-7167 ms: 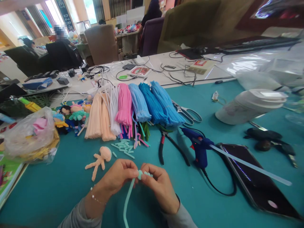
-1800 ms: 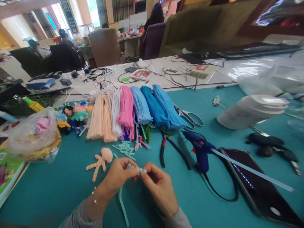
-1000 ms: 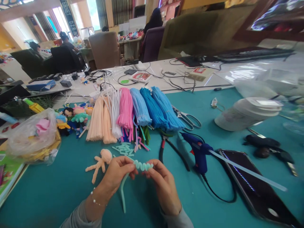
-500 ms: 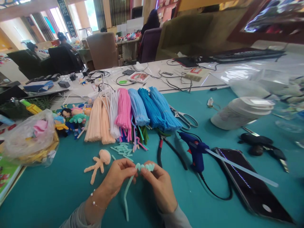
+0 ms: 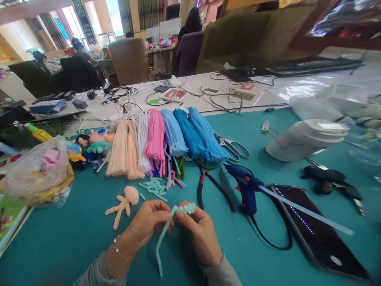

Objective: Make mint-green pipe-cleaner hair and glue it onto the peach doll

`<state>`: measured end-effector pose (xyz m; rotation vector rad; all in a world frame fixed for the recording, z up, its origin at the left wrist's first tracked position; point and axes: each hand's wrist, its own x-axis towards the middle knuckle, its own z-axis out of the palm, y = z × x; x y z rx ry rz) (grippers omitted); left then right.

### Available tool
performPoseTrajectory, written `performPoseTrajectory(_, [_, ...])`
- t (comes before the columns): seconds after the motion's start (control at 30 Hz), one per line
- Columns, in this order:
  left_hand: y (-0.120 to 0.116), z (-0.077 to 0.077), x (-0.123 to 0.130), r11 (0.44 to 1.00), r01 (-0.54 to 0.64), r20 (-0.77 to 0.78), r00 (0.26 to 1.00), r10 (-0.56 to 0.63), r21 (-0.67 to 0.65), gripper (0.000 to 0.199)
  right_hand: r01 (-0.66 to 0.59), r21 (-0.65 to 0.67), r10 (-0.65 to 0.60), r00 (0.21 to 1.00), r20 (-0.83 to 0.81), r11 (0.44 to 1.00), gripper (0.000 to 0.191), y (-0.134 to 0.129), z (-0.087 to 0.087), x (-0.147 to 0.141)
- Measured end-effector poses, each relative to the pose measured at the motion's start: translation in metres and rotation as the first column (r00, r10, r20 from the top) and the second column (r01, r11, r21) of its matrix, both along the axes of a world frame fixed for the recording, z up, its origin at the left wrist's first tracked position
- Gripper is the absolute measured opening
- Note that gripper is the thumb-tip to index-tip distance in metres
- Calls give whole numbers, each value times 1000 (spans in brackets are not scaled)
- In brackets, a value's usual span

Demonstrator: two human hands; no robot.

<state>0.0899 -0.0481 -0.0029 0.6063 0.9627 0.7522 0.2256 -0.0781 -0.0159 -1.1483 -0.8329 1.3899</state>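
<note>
Between my hands is a mint-green pipe cleaner (image 5: 160, 246), its upper part bent into a row of small loops and its straight tail hanging down. My left hand (image 5: 150, 222) pinches it where the loops meet the tail. The looped end is gripped by my right hand (image 5: 199, 230), thumb in front. To the left of my left hand lies a small peach doll figure (image 5: 122, 204) with a round head, made of fuzzy stems. Just beyond my hands are several short mint-green pieces (image 5: 154, 186) on the green mat (image 5: 74, 242).
Bundles of pipe cleaners, among them a pink bundle (image 5: 154, 135), lie across the mat. Rightward are pliers (image 5: 205, 186), scissors (image 5: 233, 147), a blue glue gun (image 5: 247, 190), a phone (image 5: 321, 238), keys (image 5: 330, 178) and a lidded cup (image 5: 303, 141). A plastic bag (image 5: 38, 171) sits left.
The looped part of the pipe cleaner has shifted slightly right and up, with the loops more tilted. Both hands keep their hold. The camera view has moved a little.
</note>
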Motion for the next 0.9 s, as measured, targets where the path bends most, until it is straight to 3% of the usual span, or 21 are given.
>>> performPoseTrajectory(0.23, [-1,-1,0,999,27,10,1000,-26,-25,16,-80,-2,80,996,-35,997,38,-1,3,0])
performPoseTrajectory(0.47, [-1,-3,0,999,42,-9,999,-42,-26,13,-13,41,11,999,47,999,38,2,-8,0])
performPoseTrajectory(0.77, [0,-4,-1,998,54,-52,997,-55,-28,14,48,128,-75,973,217,991,44,5,-19,-5])
performPoseTrajectory(0.9, [1,-5,-1,1000,-25,-67,997,26,13,14,33,159,-92,923,374,987,45,5,-17,-2])
